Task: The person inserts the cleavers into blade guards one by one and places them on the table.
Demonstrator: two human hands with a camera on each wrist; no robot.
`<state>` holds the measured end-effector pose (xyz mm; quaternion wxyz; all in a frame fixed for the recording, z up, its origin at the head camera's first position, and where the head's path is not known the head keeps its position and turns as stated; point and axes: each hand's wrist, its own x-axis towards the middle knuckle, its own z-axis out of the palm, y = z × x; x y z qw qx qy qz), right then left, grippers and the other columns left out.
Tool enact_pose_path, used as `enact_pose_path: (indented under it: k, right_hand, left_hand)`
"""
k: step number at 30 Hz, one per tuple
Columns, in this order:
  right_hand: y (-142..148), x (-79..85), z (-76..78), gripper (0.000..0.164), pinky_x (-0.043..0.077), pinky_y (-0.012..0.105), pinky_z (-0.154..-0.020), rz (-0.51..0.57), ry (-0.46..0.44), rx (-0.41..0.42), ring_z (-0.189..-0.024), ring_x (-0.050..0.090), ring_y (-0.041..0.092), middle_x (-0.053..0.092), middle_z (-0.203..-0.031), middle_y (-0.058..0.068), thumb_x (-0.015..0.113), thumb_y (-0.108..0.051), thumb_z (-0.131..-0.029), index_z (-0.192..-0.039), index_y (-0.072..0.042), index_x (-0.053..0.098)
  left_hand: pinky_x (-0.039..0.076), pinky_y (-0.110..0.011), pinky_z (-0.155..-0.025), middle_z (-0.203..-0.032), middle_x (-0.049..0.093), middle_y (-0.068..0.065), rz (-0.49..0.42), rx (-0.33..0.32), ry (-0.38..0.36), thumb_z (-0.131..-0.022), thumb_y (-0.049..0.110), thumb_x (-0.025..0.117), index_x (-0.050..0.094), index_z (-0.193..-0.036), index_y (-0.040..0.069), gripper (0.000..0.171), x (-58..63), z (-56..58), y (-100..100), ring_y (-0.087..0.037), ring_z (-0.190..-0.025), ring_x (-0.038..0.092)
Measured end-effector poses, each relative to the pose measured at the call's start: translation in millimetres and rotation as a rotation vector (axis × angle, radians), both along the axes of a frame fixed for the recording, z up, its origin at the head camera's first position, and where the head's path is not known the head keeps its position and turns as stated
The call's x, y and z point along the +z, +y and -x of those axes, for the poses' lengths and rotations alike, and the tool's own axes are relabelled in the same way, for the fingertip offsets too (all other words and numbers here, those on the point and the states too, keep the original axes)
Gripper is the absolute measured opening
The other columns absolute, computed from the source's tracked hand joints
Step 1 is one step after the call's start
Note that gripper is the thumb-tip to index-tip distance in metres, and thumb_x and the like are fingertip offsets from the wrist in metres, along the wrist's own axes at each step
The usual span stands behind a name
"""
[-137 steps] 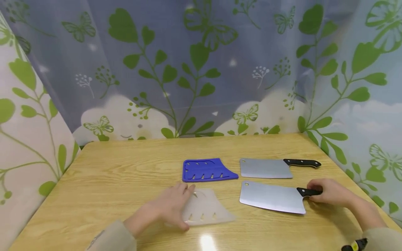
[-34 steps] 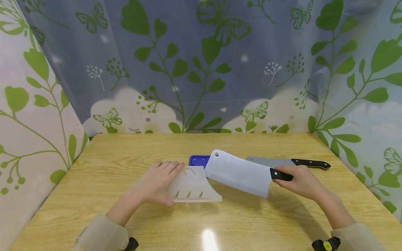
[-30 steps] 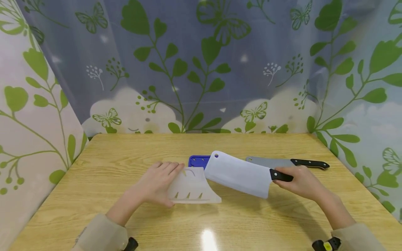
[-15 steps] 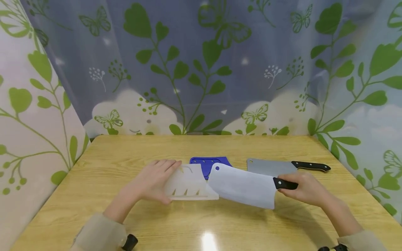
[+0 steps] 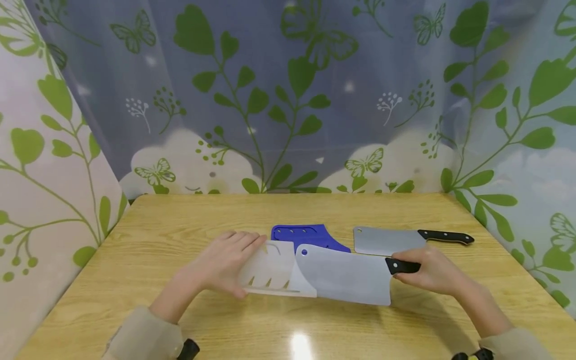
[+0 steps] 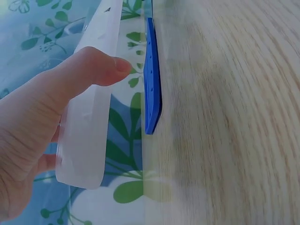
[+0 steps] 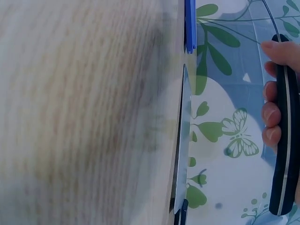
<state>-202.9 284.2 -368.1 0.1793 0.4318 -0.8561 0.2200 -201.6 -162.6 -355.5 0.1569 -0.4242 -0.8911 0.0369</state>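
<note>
Above the tabletop [image 5: 180, 220], the left grip [image 5: 225, 262] pinches the white sheath [image 5: 269, 265] and the right grip [image 5: 434, 270] clasps the near cleaver [image 5: 346, 275] by its handle [image 5: 402, 265], blade at the sheath's right side, where tilting could snag it.

left grip [image 5: 222, 265] holds a white sheath [image 5: 272, 270], right grip [image 5: 433, 270] a cleaver [image 5: 348, 275] at its edge

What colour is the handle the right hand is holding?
The handle is black with a pale line; the right wrist view shows it best.
</note>
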Motion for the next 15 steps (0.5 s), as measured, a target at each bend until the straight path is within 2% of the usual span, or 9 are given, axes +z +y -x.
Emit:
enact_pose_path:
  k: [6, 12, 15]
  right_hand:
    - [-0.1, 1.6, 1.8, 0.030, 0.042, 0.012, -0.051, -0.016, -0.014, 0.014, -0.064, 0.055, -0.002, 0.070, -0.080, 0.005, 0.079, -0.003, -0.062, -0.092, 0.000, 0.072]
    - [-5.7, -0.9, 2.7, 0.027, 0.044, 0.013, -0.054, -0.054, -0.069, 0.035, -0.070, 0.060, 0.002, 0.070, -0.083, 0.006, 0.078, -0.006, -0.065, -0.092, -0.004, 0.073]
    - [-6.6, -2.5, 2.5, 0.026, 0.045, 0.014, -0.054, -0.043, -0.101, 0.034, -0.071, 0.061, 0.004, 0.070, -0.083, 0.008, 0.077, -0.003, -0.066, -0.092, -0.003, 0.072]
  left_hand:
    - [0.042, -0.043, -0.092, -0.129, 0.051, -0.012, 0.027, -0.010, 0.003, -0.047, 0.057, 0.075, 0.040, -0.137, 0.000, 0.112, 2.6, -0.8, 3.9, -0.027, -0.114, 0.049]
    - [0.040, -0.044, -0.094, -0.132, 0.048, -0.011, 0.054, -0.064, -0.018, -0.048, 0.057, 0.076, 0.038, -0.139, 0.001, 0.113, -2.0, 1.2, 12.7, -0.025, -0.115, 0.048]
    - [0.040, -0.044, -0.093, -0.131, 0.049, -0.011, 0.059, -0.057, -0.007, -0.047, 0.058, 0.076, 0.038, -0.138, 0.001, 0.115, -3.7, 1.3, 14.5, -0.025, -0.114, 0.049]
